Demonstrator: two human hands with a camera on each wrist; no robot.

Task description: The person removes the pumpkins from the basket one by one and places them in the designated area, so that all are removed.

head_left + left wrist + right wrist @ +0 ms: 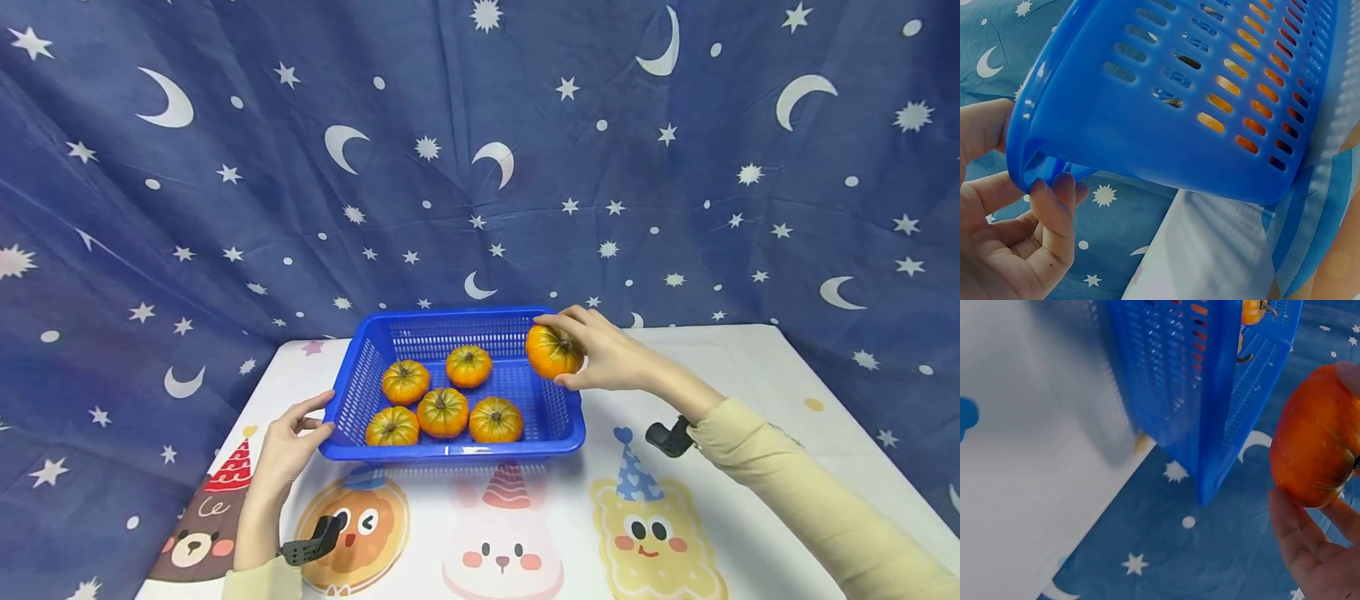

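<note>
A blue plastic basket [457, 452] with slotted sides stands on the table, with several small orange pumpkins [442, 413] lying inside it. At the basket's left end, my left hand [288, 442] grips the rim; the left wrist view shows its thumb and fingers around the rim [1017, 134]. My right hand [607, 354] holds another small pumpkin [551, 353] over the basket's right end, fingers on top and thumb beneath. In the right wrist view that pumpkin [1316, 440] is apart from the basket wall [1210, 394].
A white tablecloth [750, 400] printed with cartoon animals covers the table. Behind it hangs a dark blue curtain [420, 208] with white moons and stars, close to the table's back edge. Black camera mounts [670, 437] sit at both wrists.
</note>
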